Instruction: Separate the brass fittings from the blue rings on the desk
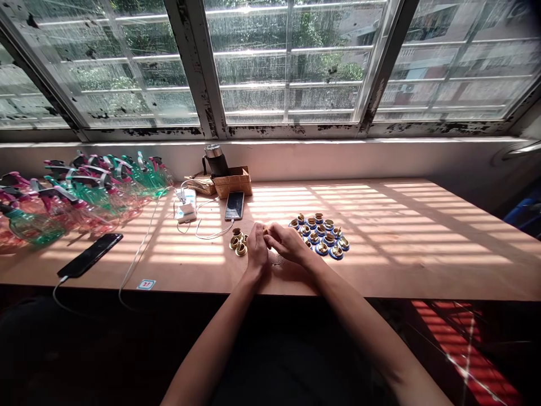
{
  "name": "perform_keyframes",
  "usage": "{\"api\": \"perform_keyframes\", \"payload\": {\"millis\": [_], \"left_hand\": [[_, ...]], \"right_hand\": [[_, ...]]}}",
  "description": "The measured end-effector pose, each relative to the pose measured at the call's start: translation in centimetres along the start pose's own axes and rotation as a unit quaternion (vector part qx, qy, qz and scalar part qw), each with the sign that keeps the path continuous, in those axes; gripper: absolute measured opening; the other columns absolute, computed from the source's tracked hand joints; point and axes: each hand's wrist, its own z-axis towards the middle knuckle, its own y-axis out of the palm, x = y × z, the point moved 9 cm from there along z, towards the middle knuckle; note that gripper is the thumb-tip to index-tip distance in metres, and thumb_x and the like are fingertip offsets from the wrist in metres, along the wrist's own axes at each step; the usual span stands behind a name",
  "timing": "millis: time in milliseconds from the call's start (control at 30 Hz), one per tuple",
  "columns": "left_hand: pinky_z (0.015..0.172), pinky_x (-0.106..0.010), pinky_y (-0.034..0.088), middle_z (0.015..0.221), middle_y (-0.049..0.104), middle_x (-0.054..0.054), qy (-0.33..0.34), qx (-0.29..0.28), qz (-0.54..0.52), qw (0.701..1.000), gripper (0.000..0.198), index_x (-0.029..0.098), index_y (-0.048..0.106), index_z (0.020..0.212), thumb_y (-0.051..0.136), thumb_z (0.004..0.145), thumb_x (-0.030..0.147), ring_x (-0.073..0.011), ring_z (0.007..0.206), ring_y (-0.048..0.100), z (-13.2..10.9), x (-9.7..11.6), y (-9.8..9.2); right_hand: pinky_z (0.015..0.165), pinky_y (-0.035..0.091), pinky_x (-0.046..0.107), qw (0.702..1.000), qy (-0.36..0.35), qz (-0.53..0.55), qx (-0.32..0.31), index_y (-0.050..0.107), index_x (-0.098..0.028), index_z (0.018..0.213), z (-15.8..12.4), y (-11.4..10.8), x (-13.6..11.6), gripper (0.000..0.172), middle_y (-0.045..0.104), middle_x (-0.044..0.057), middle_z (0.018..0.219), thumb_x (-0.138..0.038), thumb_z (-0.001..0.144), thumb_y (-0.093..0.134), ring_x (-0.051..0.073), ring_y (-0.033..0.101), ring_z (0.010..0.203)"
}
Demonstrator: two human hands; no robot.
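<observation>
My left hand (257, 248) and my right hand (288, 243) meet above the table near its front edge. Both are closed, fingertips together around a small gold-coloured piece (265, 232) that is mostly hidden. Just left of my left hand lies a small cluster of gold-coloured round metal fittings (240, 248). To the right of my right hand, several similar gold-coloured fittings with blue rims (322, 248) stand close together in rows. Some thin wire-like rings (278, 260) lie on the wood beneath my hands.
Many spray bottles (84, 192) crowd the table's left end. A black phone (90, 255), a second phone (234, 206), a white power strip (186, 206) and charging cables lie nearby. A cardboard box (232, 183) with a dark flask (216, 162) stands by the wall, below the windows.
</observation>
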Motion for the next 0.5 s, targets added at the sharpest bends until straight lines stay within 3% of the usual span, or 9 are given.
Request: {"api": "perform_keyframes", "payload": {"millis": [267, 500], "left_hand": [[0.062, -0.03, 0.041, 0.065, 0.052, 0.001, 0.027, 0.028, 0.018, 0.999, 0.05, 0.022, 0.052, 0.077, 0.037, 0.106, 0.059, -0.0153, 0.06, 0.048, 0.28, -0.69, -0.55], [0.064, -0.03, 0.041, 0.067, 0.055, 0.0, 0.032, 0.032, 0.059, 0.997, 0.052, 0.022, 0.051, 0.076, 0.033, 0.106, 0.06, -0.0159, 0.061, 0.051, 0.33, -0.77, -0.85]], "right_hand": [[0.059, 0.032, 0.025, 1.0, 0.001, 0.012, 0.004, 0.05, -0.023, 0.091, 0.08, 0.08, 0.04, 0.019, 0.05, -0.005, 0.067, -0.036, 0.103, 0.055, 0.012, 0.041, 0.056], [0.06, 0.032, 0.025, 0.999, -0.013, 0.032, 0.007, 0.052, -0.022, 0.089, 0.03, 0.06, -0.27, 0.019, 0.052, -0.005, 0.068, -0.036, 0.102, 0.055, 0.011, 0.043, 0.057]]}}
